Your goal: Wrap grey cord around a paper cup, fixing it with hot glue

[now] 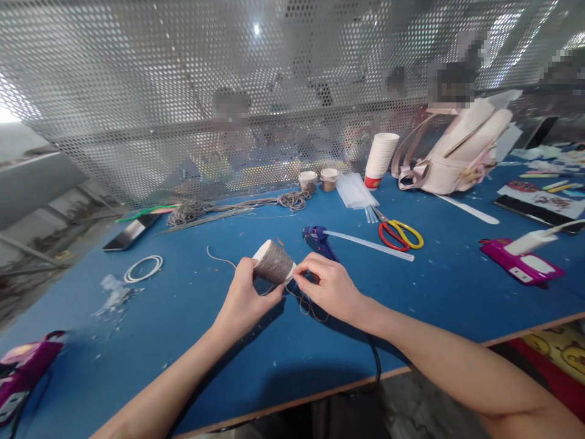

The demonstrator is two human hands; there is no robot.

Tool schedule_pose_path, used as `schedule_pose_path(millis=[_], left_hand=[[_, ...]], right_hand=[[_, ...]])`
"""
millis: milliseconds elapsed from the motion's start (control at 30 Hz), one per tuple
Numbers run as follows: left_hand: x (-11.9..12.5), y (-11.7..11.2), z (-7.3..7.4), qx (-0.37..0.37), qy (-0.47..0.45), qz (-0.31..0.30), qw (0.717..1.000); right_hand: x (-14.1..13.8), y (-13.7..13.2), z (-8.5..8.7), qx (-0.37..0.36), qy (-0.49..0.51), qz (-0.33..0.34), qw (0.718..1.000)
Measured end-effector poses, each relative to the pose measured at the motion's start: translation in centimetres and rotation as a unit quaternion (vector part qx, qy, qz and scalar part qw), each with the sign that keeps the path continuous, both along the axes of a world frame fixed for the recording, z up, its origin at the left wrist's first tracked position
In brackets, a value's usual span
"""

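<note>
Cup (275, 263) clasped in your left hand (247, 297) seems light, crushable: cradle its sides, right hand (333, 288) pinched together at one end.

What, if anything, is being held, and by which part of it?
The left hand holds the cord-wrapped paper cup by its side; whether the right hand grips anything is unclear.

A gray wall (137, 91) full of little holes fills the top. A pale bag (457, 155) with straps sits at the upper right. A white ring (159, 263) lies at middle left. One purple box (31, 369) is at the lower left, another purple box (496, 253) at the right.
</note>
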State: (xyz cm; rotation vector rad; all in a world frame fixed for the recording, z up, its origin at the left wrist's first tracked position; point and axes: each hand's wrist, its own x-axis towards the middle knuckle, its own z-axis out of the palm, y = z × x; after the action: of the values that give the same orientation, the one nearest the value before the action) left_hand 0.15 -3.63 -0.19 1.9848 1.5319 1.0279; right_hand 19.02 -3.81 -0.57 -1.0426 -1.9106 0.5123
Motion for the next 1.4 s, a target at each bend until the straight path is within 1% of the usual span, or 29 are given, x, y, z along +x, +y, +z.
schedule_pose_path(millis=[67,133,200,233,300,367,433,467,533,600,667,700,733,767,800,833,867,900,1000,1133,1300,1400], left_hand=[[0.0,0.0,0.1,0.000,0.003,0.008,1.000],[-0.1,0.1,0.0,0.000,0.002,0.024,1.000],[-0.3,0.3,-0.1,0.002,-0.011,0.044,0.999],[-0.4,0.5,-0.2,0.003,-0.021,0.052,0.998],[-0.7,0.8,-0.4,0.004,-0.045,0.066,0.997],[-0.9,1.2,-0.4,0.004,-0.073,0.078,0.994],[-1.2,1.6,-0.2,0.003,-0.109,0.090,0.990],[-1.3,1.8,0.0,0.001,-0.129,0.097,0.987],[-1.5,2.0,0.6,0.000,-0.167,0.112,0.980],[-1.7,2.2,1.0,0.004,-0.191,0.128,0.973],[-1.9,2.4,1.2,0.006,-0.204,0.135,0.970],[-1.9,2.5,1.2,0.004,-0.209,0.134,0.969],[-1.9,2.5,1.1,0.001,-0.212,0.129,0.969],[-1.9,2.5,1.0,-0.002,-0.214,0.122,0.969],[-1.8,2.5,0.8,-0.005,-0.213,0.112,0.971],[-1.8,2.5,0.6,-0.005,-0.211,0.103,0.972],[-1.7,2.5,0.4,-0.005,-0.206,0.096,0.974],[-1.6,2.5,0.2,0.000,-0.198,0.091,0.976],[-1.6,2.4,-0.5,0.009,-0.172,0.068,0.983],[-1.8,2.2,-1.1,0.017,-0.149,0.052,0.987],[-1.6,2.1,-1.0,0.018,-0.136,0.039,0.990],[-1.5,2.2,-1.3,0.013,-0.129,0.039,0.991]], right_hand=[[0.0,0.0,-0.1,0.007,0.011,0.009,1.000],[-0.1,-0.1,-0.1,0.018,0.010,0.034,0.999],[-0.3,-0.5,-0.1,0.054,-0.010,0.083,0.995],[-0.4,-0.9,-0.1,0.089,-0.031,0.110,0.990],[-0.6,-2.0,0.0,0.186,-0.097,0.149,0.966],[-0.6,-3.7,0.4,0.283,-0.177,0.164,0.928],[0.1,-5.5,0.9,0.340,-0.223,0.174,0.897],[0.7,-6.1,1.2,0.360,-0.219,0.178,0.889],[2.3,-6.7,1.6,0.370,-0.188,0.174,0.893],[4.2,-5.8,1.6,0.356,-0.151,0.152,0.909],[6.1,-3.7,1.0,0.303,-0.150,0.086,0.937],[6.8,-2.4,0.6,0.253,-0.165,0.037,0.953],[7.5,-1.0,0.1,0.189,-0.184,0.010,0.965],[7.9,0.4,-0.4,0.110,-0.199,-0.014,0.974],[8.1,1.7,-0.9,0.045,-0.202,-0.040,0.977],[8.1,3.0,-1.4,-0.010,-0.207,-0.056,0.977],[8.0,4.0,-1.8,-0.051,-0.205,-0.056,0.976],[7.7,4.9,-2.1,-0.077,-0.198,-0.046,0.976],[6.5,6.9,-2.8,-0.107,-0.157,-0.015,0.982],[5.2,8.3,-3.7,-0.132,-0.099,-0.029,0.986],[4.6,8.8,-4.9,-0.129,-0.063,-0.042,0.989],[4.4,8.8,-5.3,-0.133,-0.030,-0.043,0.990]])
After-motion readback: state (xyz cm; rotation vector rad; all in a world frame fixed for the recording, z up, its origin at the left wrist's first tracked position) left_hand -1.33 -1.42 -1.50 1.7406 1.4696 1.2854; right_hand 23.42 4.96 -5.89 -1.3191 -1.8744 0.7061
